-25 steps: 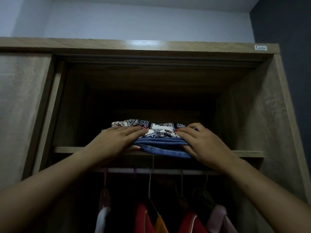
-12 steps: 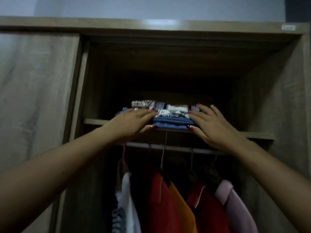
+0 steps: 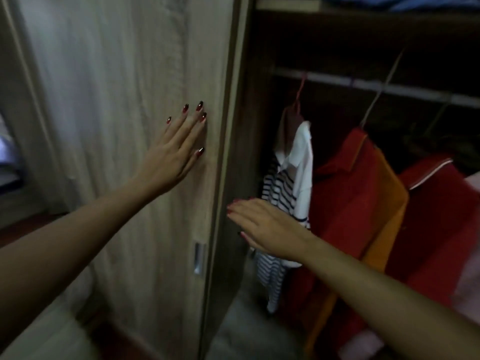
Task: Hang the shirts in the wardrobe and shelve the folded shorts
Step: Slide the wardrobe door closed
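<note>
My left hand (image 3: pixel 178 149) lies flat and open on the wooden sliding door (image 3: pixel 124 100), near its right edge. My right hand (image 3: pixel 267 227) hovers open and empty by the door's edge, in front of a white and navy striped shirt (image 3: pixel 288 183). Shirts hang from the rail (image 3: pixel 389 87): the striped one, a red one (image 3: pixel 348 193), an orange one (image 3: pixel 392 214) and another red one (image 3: pixel 441 216). A blue strip of the folded shorts (image 3: pixel 415 3) shows on the shelf at the top edge.
A metal recessed handle (image 3: pixel 198 258) sits low on the door's right edge. The wardrobe interior behind the shirts is dark. A pink garment (image 3: pixel 470 281) hangs at the far right. A pale rounded object (image 3: pixel 52 331) lies at bottom left.
Both hands have left the folded shorts on the shelf and dropped down. The left hand now rests on the sliding door, the right is beside its edge. My view has swung down and left.
</note>
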A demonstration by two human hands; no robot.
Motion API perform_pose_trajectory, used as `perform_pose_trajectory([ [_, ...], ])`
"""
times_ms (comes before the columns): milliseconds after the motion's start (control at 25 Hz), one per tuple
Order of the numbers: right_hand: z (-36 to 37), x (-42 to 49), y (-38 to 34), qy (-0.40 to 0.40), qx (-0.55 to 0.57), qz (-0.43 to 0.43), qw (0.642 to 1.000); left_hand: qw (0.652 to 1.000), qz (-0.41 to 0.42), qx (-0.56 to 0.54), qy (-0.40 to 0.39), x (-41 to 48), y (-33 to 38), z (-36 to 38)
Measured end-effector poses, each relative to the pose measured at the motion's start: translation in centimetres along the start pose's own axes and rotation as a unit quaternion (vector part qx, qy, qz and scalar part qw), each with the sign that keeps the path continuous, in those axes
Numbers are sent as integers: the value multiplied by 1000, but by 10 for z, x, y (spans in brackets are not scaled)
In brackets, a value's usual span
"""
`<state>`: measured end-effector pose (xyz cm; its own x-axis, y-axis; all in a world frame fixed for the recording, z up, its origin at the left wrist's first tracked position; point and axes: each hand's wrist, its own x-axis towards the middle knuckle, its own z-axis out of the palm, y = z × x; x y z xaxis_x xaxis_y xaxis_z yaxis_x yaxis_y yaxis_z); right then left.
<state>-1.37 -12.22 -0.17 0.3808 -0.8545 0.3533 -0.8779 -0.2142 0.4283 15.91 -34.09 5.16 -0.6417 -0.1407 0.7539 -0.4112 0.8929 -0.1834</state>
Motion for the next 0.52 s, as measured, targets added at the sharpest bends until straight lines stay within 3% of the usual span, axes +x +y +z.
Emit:
perform_pose_trajectory([
  [240, 94, 37, -60, -197, 50, -91, 975, 998, 22, 35, -50, -31, -27, 31],
  [520, 147, 25, -84, -303, -6, -42, 952, 998, 13, 31, -52, -28, -30, 46],
])
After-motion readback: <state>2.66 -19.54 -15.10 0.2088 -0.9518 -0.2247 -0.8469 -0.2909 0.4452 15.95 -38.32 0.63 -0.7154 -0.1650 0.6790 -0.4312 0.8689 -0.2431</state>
